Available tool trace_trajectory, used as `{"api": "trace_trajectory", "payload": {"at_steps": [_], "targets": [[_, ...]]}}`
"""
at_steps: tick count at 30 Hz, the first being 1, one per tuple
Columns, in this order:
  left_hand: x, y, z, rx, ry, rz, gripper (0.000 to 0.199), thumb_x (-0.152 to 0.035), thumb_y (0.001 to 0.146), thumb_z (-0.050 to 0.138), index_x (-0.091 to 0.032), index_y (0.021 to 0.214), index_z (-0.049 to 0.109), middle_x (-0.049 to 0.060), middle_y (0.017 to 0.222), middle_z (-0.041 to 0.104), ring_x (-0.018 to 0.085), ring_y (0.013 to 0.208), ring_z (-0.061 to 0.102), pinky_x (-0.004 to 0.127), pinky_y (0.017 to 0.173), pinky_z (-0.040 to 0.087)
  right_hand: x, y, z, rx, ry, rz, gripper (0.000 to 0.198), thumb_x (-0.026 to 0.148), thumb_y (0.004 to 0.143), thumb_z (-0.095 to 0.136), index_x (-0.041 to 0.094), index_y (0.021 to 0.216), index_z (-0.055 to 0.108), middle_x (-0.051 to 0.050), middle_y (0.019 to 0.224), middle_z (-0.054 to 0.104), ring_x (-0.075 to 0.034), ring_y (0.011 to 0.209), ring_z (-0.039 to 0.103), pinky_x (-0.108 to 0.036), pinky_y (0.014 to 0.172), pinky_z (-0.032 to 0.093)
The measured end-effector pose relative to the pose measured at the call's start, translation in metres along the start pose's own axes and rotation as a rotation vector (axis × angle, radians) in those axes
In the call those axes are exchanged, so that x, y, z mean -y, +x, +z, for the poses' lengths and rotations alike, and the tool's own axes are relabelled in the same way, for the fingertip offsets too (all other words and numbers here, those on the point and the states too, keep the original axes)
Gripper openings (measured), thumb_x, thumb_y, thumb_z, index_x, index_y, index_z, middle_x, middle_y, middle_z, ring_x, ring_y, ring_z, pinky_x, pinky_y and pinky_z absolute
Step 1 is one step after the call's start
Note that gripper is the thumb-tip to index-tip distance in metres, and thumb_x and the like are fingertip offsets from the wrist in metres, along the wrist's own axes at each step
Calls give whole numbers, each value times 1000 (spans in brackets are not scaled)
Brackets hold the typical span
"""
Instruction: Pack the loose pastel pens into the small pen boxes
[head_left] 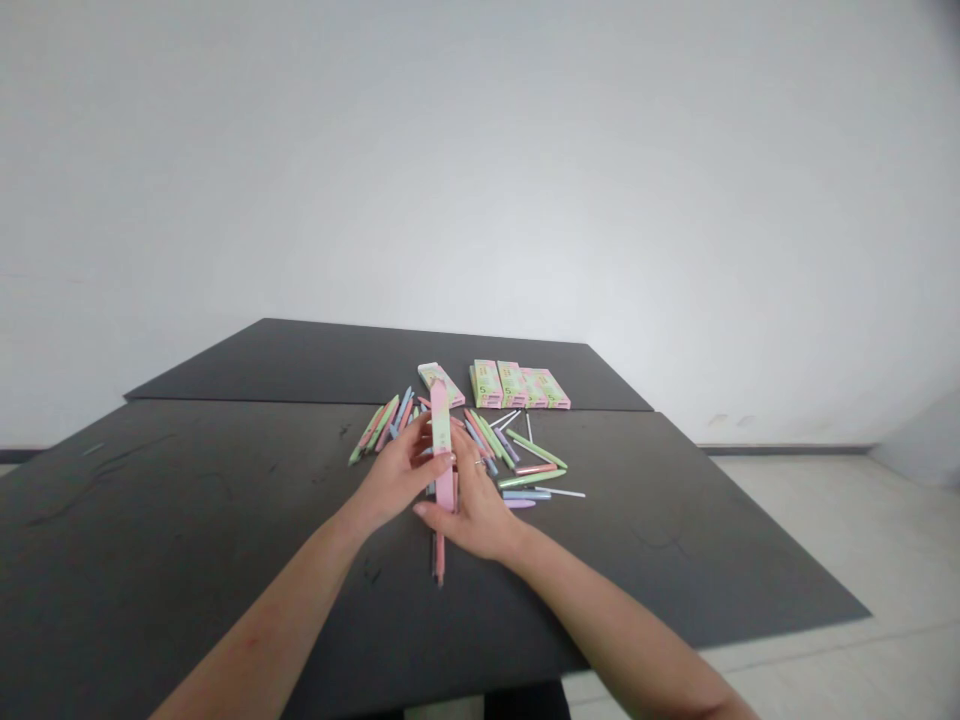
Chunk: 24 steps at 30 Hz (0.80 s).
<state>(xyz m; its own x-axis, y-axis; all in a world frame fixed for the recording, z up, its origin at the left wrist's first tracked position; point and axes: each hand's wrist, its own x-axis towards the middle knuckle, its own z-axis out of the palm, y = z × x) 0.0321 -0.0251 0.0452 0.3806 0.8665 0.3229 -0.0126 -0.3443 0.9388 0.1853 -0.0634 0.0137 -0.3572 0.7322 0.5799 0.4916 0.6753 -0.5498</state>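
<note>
Pink-and-green carton (pixel 441 450) is being held between both hands over the middle of the dark tabletop (pixel 225 500), one long narrow side being turned toward the camera. It is being grasped from one side by the fingers of the left hand (pixel 394 470), whose thumb is being laid across it, and from the other side by the fingers of the right hand (pixel 480 505), whose thumb is being kept by its near end. On the right hand a ring (pixel 478 462) is being worn. Small marks are being borne on the carton's green middle, but they cannot be read. Just behind, a single carton (pixel 441 383) is being left lying at a slant, its print likewise being rendered too small to make out. To its right, a row of matching cartons (pixel 517 385) is being displayed close together; the numeral "5" is being shown near the lower left corners of their faces, while the finer lettering is being lost to blur. Around the hands, pens (pixel 375 425) in green, pink, blue and purple are being spread in loose groups to both sides, with thin white sticks (pixel 561 491) being scattered among those on the right. Below the hands, a pink pen (pixel 440 560) is being pointed toward the near edge.
</note>
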Motion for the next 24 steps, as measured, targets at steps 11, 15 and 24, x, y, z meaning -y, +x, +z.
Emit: {"api": "trace_trajectory", "payload": {"at_steps": [11, 15, 24], "targets": [[42, 5, -42, -332, 609, 12, 72, -44, 72, 68, -19, 135, 44, 10, 133, 52, 28, 126, 49, 44, 108, 38, -72, 5, -50, -358, -78, 407, 23, 21, 88, 46, 19, 95, 68, -6, 95, 68, -19, 88, 63, -29, 76, 51], [45, 0, -51, -324, 811, 32, 68, -39, 75, 64, -21, 137, 43, 9, 130, 54, 27, 122, 52, 41, 105, 41, -88, 3, -49, -240, -258, 473, 22, 18, 84, 51, 18, 93, 71, -6, 90, 68, -19, 85, 63, -29, 80, 49], [59, -1, -59, -276, 1034, 85, 61, -32, 75, 61, -20, 132, 46, 10, 135, 54, 29, 124, 50, 44, 105, 39, -82, 15, -25, 174, -597, 436, 26, 30, 92, 50, 16, 94, 71, -12, 95, 69, -24, 92, 63, -30, 81, 46]]}}
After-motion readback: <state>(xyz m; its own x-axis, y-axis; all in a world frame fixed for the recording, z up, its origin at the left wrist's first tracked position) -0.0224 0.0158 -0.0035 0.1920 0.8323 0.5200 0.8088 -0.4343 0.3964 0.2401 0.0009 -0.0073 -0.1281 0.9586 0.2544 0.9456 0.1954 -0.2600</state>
